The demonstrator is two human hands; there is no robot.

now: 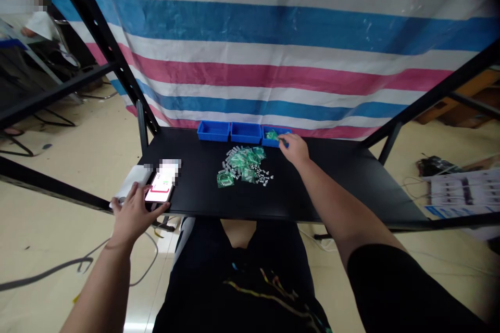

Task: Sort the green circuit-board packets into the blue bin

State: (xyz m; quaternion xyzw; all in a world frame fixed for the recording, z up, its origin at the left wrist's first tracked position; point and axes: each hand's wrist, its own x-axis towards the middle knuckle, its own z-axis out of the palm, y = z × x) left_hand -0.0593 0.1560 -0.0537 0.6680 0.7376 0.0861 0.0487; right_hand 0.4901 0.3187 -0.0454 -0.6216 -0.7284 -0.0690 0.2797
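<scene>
My right hand [295,148] reaches to the right-hand blue bin [276,143], its fingers pinched at the edge of a small green-printed clear packet [272,135] in it. My left hand [136,210] lies at the table's front left edge with its fingers spread. Its thumb and index finger touch the lower end of a lit phone [161,182], and the other fingers rest on a white flat object [133,183]. Mid-table is a pile of green packets [246,158], with grey cylindrical pieces [230,173] and small shiny metal pieces [264,177] around it.
Two more blue bins, a left one [213,131] and a middle one [246,133], stand in line at the back of the black table [203,197]. Behind hangs a striped sheet [250,78]. Black metal posts [113,52] frame both sides. Another person [41,23] sits far left.
</scene>
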